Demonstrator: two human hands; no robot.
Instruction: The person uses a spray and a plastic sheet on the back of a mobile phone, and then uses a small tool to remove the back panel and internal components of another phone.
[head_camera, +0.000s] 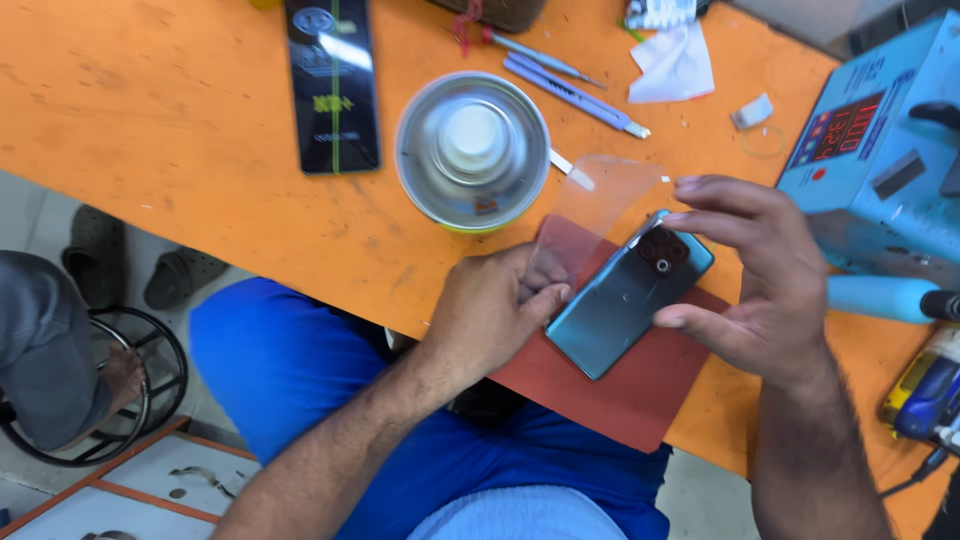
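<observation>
our left hand (500, 310) pinches a clear protective film (590, 215) by its corner, lifted off the teal smartphone (625, 295), which our right hand (760, 275) steadies on the red mat (640, 390) at the worktop's (200, 130) near edge.

Bright, even light, soft shadows, glare on the metal bowl (472, 150).

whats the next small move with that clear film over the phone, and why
Probably keep lifting the clear film up and away from the teal phone. The left hand pinches the film's near corner, most of the sheet already stands above the phone's back, and the right hand steadies the phone at its camera end on the red mat. Only the far edge looks close to the phone.
</observation>
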